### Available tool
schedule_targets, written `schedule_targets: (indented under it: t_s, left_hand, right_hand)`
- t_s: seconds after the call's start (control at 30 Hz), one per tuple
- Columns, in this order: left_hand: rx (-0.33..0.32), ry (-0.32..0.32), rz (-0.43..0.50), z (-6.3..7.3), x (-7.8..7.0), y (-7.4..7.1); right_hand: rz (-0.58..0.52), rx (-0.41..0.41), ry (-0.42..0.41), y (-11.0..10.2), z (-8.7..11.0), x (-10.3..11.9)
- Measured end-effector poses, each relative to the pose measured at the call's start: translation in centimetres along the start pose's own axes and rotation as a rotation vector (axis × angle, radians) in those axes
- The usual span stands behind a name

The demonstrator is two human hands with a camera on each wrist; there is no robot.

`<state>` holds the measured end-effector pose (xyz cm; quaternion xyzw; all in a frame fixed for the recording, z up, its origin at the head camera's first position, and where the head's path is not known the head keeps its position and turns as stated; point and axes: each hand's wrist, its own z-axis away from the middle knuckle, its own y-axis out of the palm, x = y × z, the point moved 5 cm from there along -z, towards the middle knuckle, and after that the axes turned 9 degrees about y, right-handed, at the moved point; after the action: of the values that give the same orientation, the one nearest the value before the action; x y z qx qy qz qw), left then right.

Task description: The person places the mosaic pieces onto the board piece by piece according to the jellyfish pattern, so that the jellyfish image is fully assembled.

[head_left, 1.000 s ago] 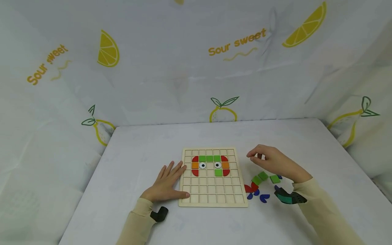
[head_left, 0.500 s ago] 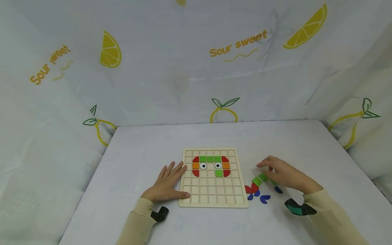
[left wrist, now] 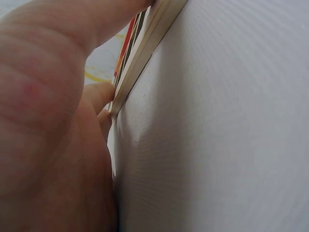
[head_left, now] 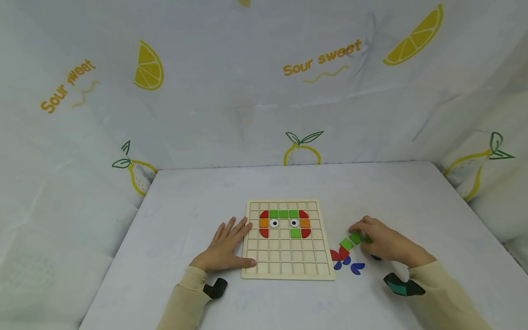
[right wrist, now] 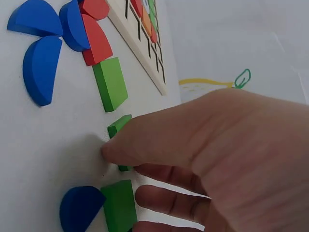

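Note:
My left hand (head_left: 222,250) rests spread along the left edge of the wooden grid board (head_left: 284,271), thumb near its front corner, fingertips on its rim. In the left wrist view the thumb and fingers touch the board's edge (left wrist: 140,58). My right hand (head_left: 385,243) is down among loose pieces, its fingers bent over the middle green square tile (head_left: 355,238). In the right wrist view the thumb (right wrist: 120,147) covers part of that tile (right wrist: 118,125); whether it is pinched cannot be told, as the index fingertip is hidden. Other fingers hang beside another green tile (right wrist: 120,205).
On the board lie red quarter-rounds (head_left: 264,233), orange squares (head_left: 305,223), green squares (head_left: 283,214) and two eye pieces (head_left: 274,223). Right of it lie a green tile (head_left: 346,244), red pieces (head_left: 335,255) and several blue half-rounds (head_left: 360,266). A lemon-print cloth (head_left: 239,114) stands behind.
My right hand has moved from beside the board's upper right, down and rightward, onto the green tiles. The left hand has stayed on the board, whose pieces look the same.

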<state>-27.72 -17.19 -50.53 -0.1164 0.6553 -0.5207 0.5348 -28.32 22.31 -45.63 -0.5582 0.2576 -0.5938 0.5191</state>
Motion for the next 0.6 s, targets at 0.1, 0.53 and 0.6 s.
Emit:
schedule_targets:
  t_s: [0.1,0.53,0.6]
  left_hand:
    - [0.003,0.003,0.003,0.0,0.0,0.0]
    - [-0.01,0.004,0.01,0.1,0.0,0.2]
    - [-0.021,0.012,0.016,0.1,0.0,0.2]
  right_hand:
    - [0.024,-0.027,0.001,0.1,-0.2,0.0]
    - [-0.068,-0.107,-0.005,-0.6,-1.0,1.0]
    - [-0.08,-0.128,-0.015,-1.0,-1.1,1.5]
